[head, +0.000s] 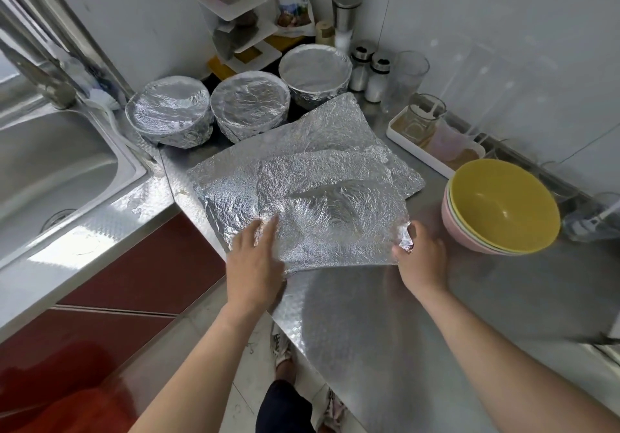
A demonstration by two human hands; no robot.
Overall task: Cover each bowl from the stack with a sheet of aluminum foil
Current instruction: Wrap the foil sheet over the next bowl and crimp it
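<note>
On the counter (385,315), the left grip (255,258) lies flat, pressing the foil pile (235,177); the right grip (421,254) pinches a corner of the top sheet (335,224). Best peel slowly, so one sheet lifts untorn.

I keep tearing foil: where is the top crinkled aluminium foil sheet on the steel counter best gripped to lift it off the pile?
Pinch the top crinkled aluminium foil sheet at its near right corner, coming from the near side. That corner curls up free of the pile; the right hand pinches it there, and the left hand presses flat on the near left.
</note>
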